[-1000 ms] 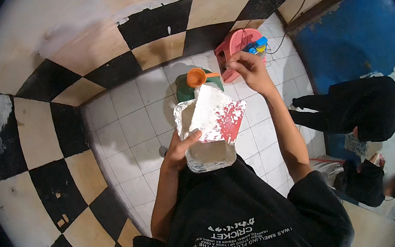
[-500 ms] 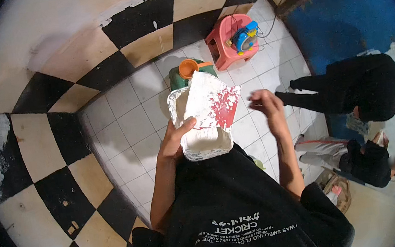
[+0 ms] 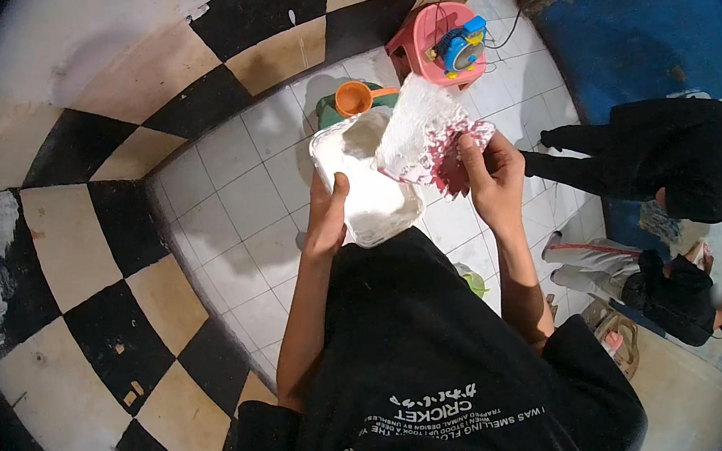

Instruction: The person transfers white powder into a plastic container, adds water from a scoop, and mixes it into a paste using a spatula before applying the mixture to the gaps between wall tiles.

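Left hand: the left hand [image 3: 327, 216] is gripping the near left rim of a white plastic tub [image 3: 365, 184], thumb lying over the rim and the fingers wrapped under the side, closed firmly on it.
Right hand: the right hand [image 3: 488, 175] is pinching the lower edge of a white and red-pink crumpled bag [image 3: 426, 134], fingers pressed together on the bag's red part.
Tub: it is being held up in front of the chest, above the white tiled floor [image 3: 236, 196], its open mouth facing the camera; the inside is looking white and smeared.
Bag: it is hanging over the tub's right rim, touching it, white toward the top and blotched red toward the hand. I cannot tell what is printed on it.
Beyond the tub: an orange scoop [image 3: 359, 98] is lying on a green container [image 3: 331, 114], partly hidden behind the tub's far rim.
Stool: a pink plastic stool [image 3: 424, 37] is standing on the tiles near the checkered wall [image 3: 108, 220], carrying a small blue and yellow device [image 3: 460, 44] with a cord running off it.
Right edge: another person in dark clothes [image 3: 654, 153] is standing by a blue surface [image 3: 627, 40], well apart from both hands.
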### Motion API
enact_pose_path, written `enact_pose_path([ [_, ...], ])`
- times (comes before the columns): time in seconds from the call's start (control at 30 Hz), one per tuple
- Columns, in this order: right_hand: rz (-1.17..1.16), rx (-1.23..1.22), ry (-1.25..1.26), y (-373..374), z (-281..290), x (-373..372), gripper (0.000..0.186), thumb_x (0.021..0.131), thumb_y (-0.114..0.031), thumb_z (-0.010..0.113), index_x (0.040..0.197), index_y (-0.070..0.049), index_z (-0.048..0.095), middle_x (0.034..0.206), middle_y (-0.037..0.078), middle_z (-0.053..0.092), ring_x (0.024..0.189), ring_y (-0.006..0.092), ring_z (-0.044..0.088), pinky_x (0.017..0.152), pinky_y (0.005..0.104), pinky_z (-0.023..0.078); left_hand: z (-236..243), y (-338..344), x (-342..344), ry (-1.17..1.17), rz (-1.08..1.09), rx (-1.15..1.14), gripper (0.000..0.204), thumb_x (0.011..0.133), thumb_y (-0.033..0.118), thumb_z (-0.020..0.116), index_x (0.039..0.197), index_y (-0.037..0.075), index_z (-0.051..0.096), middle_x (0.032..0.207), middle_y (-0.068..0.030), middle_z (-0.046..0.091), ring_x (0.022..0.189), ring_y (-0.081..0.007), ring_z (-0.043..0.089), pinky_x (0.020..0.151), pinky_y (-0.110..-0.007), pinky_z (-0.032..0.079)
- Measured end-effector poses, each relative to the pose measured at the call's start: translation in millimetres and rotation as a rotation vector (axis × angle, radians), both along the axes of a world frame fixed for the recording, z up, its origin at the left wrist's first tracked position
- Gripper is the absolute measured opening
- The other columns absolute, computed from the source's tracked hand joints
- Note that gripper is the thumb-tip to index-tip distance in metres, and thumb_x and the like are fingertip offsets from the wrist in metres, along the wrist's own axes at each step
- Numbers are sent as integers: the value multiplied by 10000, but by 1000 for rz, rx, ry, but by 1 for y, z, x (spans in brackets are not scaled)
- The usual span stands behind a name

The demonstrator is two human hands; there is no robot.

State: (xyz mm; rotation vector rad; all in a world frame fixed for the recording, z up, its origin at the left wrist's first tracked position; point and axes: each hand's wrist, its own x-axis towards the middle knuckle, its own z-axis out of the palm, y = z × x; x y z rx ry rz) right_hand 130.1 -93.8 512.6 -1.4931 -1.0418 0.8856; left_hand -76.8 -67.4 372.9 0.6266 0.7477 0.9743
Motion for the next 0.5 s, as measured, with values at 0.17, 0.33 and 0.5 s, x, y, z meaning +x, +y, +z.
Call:
enact_pose_path([
  [0.17, -90, -139, 160, 10, -37, 36, 229, 982, -204, 559, 970, 14, 628, 739, 8, 610, 615, 58, 540, 544, 209, 415, -53, 16, 13, -100, 24, -88, 851, 907, 678, 352, 1468, 46, 252, 1425, -145, 427, 1273, -253, 475, 1056, -400, 409],
  [0.33, -360, -236, 562, 35, -96, 72, 232, 982, -221, 566, 992, 1, 634, 816, 8, 629, 647, 59, 547, 575, 202, 426, -134, 31, 34, -115, 45, -236, 1004, 810, 809, 290, 1473, 56, 256, 1452, -112, 407, 1306, -241, 434, 1076, -395, 383],
  [0.5, -311, -418, 345, 48, -252, 141, 336, 989, -281, 545, 1041, 45, 607, 863, 63, 638, 757, 118, 614, 665, 256, 514, -208, 35, 34, 94, 172, -359, 1094, 749, 855, 312, 1497, 67, 178, 1493, -128, 325, 1352, -294, 363, 1098, -434, 365],
])
